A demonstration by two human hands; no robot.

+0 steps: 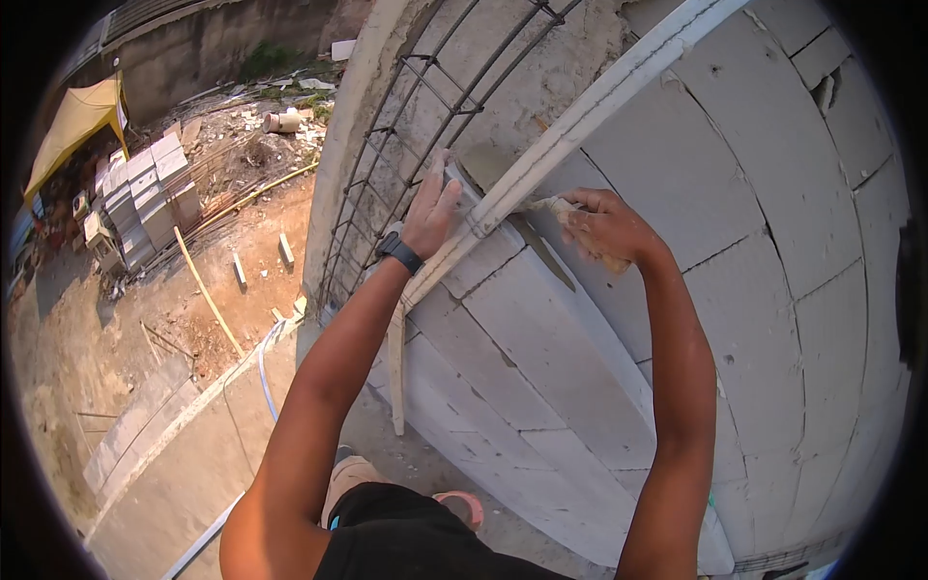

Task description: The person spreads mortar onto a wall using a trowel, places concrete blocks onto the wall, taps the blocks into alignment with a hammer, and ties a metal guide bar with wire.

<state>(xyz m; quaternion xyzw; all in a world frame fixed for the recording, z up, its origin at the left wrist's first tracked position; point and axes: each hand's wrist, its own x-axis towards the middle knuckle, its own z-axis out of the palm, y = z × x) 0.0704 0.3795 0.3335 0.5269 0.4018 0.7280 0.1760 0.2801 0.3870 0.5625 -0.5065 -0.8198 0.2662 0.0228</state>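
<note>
My left hand (pixel 431 215), with a dark watch at its wrist, rests with fingers stretched out at the end of the grey block wall (pixel 503 333), beside the rebar cage (pixel 416 126). Closed round the handle of a trowel (pixel 553 206) is my right hand (pixel 604 229). The trowel's tip points left, near a long pale wooden beam (pixel 580 126) that slants over the wall top. Wet grey mortar (pixel 549 253) lies on the wall's top edge below the trowel. More mortar shows behind the beam, near my left fingertips.
A tall block wall (pixel 773 193) stands at the right. A short wooden post (pixel 396 367) hangs under the beam. A pinkish bucket (pixel 462 509) is by my feet. Far below at the left are stacked blocks (pixel 145 198), a yellow canopy (pixel 82 126) and rubble.
</note>
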